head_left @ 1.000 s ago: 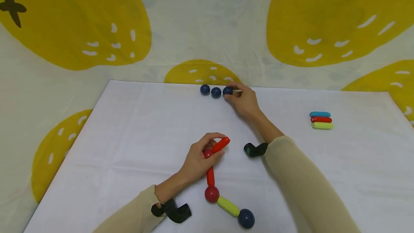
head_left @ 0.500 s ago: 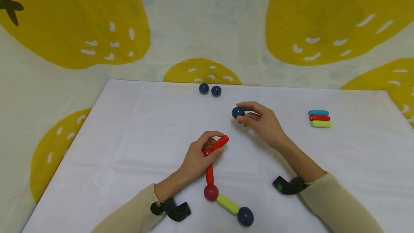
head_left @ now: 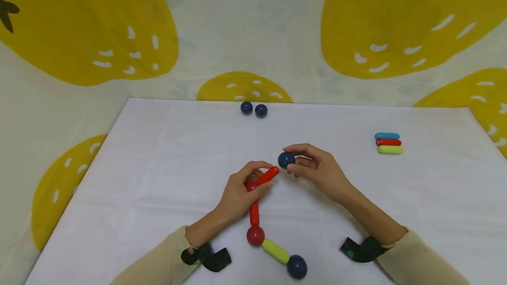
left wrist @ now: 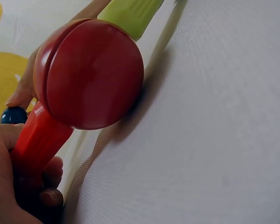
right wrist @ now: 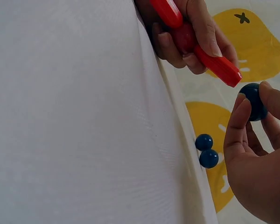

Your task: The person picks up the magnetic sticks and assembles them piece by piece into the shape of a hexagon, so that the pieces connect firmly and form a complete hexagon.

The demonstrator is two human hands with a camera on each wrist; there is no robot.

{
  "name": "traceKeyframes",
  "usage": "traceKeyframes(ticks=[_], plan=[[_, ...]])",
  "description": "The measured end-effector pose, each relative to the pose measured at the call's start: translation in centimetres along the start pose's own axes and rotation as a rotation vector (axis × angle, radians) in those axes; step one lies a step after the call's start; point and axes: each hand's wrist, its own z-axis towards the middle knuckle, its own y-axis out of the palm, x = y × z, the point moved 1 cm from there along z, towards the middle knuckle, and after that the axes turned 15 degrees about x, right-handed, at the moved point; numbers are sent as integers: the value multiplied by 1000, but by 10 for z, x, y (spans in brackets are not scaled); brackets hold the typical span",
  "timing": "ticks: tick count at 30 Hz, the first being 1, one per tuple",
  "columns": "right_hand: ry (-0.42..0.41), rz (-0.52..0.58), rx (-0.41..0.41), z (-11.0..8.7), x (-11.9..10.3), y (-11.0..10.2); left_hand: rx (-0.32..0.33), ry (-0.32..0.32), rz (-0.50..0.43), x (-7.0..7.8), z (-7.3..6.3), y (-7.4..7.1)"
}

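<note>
I've got the left hand gripping the upper red ball and the upper red stick angled out of it; right hand pinches a blue ball at the fingertips, just beside the stick's free end, apart from it in the right wrist view; I can't see a hole on that ball, so it may meet the stick off-line, and a skewed push could spin it out of the pinch and send it rolling across the tabletop; same push could twist the upper red ball in my left grip; below, the lower red stick, lower red ball, green stick and end ball form 1 chain, so a jerk up top would likely swing the tail or loosen a joint; 2 spare balls sit near the far edge, free to roll if bumped; 3 spare sticks, side by side on the right, look low risk, well apart from the hands.
</note>
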Motion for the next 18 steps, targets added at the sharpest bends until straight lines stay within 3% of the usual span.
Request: traceKeyframes(ticks=[12, 18], plan=[[-18, -2, -55, -1, 2, 3, -2, 5, 20, 2, 0, -1], [-28, -7, -84, -2, 2, 4, -24, 1, -40, 3, 1, -1]])
